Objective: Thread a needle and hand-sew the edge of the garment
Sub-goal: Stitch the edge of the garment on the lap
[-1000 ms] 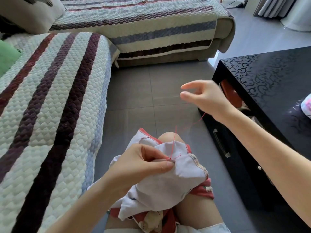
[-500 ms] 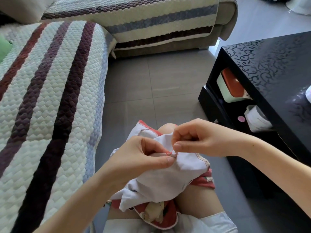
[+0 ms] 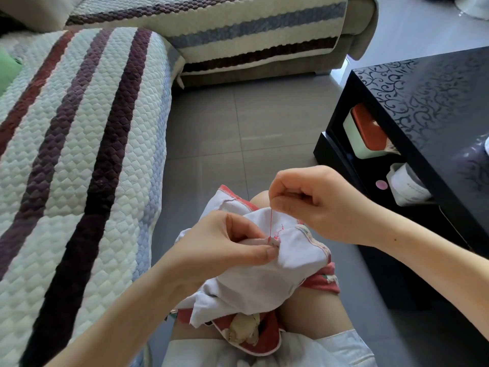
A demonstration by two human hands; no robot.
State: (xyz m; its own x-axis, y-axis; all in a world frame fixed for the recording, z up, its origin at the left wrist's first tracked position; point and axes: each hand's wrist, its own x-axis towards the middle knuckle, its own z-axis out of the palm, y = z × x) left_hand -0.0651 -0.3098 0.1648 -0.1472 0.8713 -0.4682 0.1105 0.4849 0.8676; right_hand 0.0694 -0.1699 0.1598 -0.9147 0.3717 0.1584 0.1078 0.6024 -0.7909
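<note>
The white garment point(image 3: 264, 276), edged in red, lies bunched over the person's bare knee point(image 3: 260, 201), low in the middle of the view. The left hand point(image 3: 225, 247) holds a fold of it. Its grip is narrow, with thumb and forefinger pinching the cloth right beside a short row of red stitches point(image 3: 279, 230). The right hand point(image 3: 315, 205) sits just above and to the right of that spot, near the left hand but apart from it. Its fingers are curled and its grip is tight, thumb and forefinger pressed together on a red thread point(image 3: 271, 221). The thread runs taut and almost straight down from the pinch to the fabric by the left thumb. To the left stands a sofa point(image 3: 79, 154) under a quilted cover striped in cream, maroon and blue. Grey floor point(image 3: 238, 123) tiles lie between it and a glossy black bench point(image 3: 436, 102) on the right, whose top bears a scroll pattern. On the shelf under the bench's top, near its front corner, stand a pale box with an orange lid point(image 3: 367, 133) and a white jar point(image 3: 407, 184), with a small pink disc point(image 3: 381, 184) just beside the jar.
</note>
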